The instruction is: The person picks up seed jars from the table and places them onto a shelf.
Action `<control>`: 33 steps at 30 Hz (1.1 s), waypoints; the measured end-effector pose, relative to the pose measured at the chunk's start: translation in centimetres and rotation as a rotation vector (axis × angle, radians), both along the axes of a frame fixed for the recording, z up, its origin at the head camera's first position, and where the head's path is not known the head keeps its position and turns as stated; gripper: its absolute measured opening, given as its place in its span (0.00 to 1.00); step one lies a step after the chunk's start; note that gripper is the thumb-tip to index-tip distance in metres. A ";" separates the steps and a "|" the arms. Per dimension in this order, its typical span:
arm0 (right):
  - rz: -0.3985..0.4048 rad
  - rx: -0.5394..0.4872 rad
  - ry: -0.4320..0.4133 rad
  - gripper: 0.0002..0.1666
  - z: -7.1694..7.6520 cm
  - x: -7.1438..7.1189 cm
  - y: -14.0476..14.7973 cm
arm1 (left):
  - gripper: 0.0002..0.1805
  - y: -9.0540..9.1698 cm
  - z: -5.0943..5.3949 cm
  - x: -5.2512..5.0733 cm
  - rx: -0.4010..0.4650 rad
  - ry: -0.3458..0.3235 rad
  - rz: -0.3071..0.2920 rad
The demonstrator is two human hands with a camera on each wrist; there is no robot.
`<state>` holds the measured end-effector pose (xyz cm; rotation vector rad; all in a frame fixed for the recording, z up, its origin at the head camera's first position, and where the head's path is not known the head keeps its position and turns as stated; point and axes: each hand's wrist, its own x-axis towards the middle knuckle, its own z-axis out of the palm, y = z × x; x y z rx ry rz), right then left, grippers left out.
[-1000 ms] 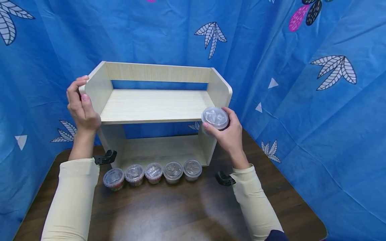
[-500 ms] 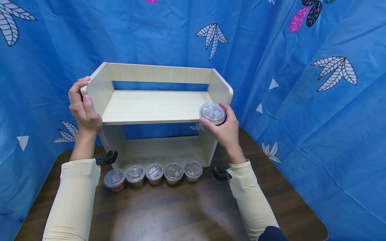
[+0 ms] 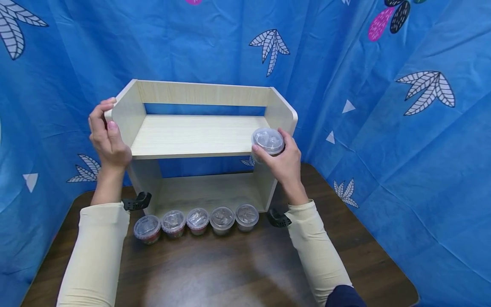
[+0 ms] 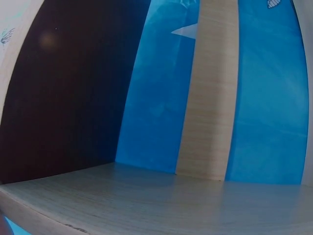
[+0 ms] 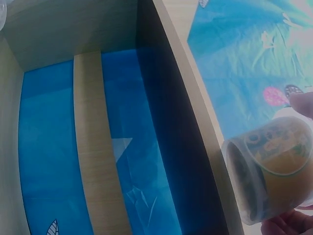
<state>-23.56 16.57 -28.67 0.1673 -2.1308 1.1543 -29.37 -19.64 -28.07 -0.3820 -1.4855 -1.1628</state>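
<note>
A pale wooden two-tier shelf (image 3: 199,135) stands on the dark table. My left hand (image 3: 109,143) grips the front edge of its left side panel, thumb on the near side. In my right hand (image 3: 287,164) is a clear lidded plastic cup (image 3: 268,141), pinched between thumb and fingers at the right front edge of the upper board. In the right wrist view the cup (image 5: 274,171) shows orange-brown contents, its base by the board's edge; whether it touches is unclear. The left wrist view shows the shelf's inside (image 4: 146,200), with no hand in it.
Several lidded cups (image 3: 197,219) stand in a row on the table (image 3: 215,273) before the lower tier (image 3: 207,187). Blue patterned curtains (image 3: 199,38) hang behind and to the right. Black wrist mounts (image 3: 137,201) sit on both forearms.
My right hand has moved left and slightly up with the cup, bringing it nearer the upper board. The left hand keeps its hold on the side panel; the row of cups is unchanged.
</note>
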 end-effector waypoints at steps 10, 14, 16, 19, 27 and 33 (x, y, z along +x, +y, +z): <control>-0.008 -0.032 -0.007 0.48 0.1 -0.6 -0.2 | 0.25 0.0 0.2 0.0 0.002 0.015 -0.014; -0.007 -0.049 -0.006 0.48 0.1 -0.9 -0.3 | 0.25 -0.2 -0.1 -0.4 -0.001 0.010 -0.011; -0.007 -0.055 -0.001 0.48 0.0 -1.0 -0.4 | 0.25 -0.3 -0.2 -0.6 -0.001 0.008 -0.009; -0.011 -0.054 0.011 0.49 -0.2 -1.1 -0.5 | 0.25 -0.3 -0.2 -0.5 0.001 0.011 -0.010; -0.014 -0.047 0.006 0.50 -0.2 -1.6 -0.6 | 0.25 0.0 0.2 -0.1 0.007 0.029 -0.027; -0.014 -0.026 -0.013 0.49 -0.1 -1.9 -0.8 | 0.25 -0.3 -0.2 -0.5 0.003 0.023 -0.024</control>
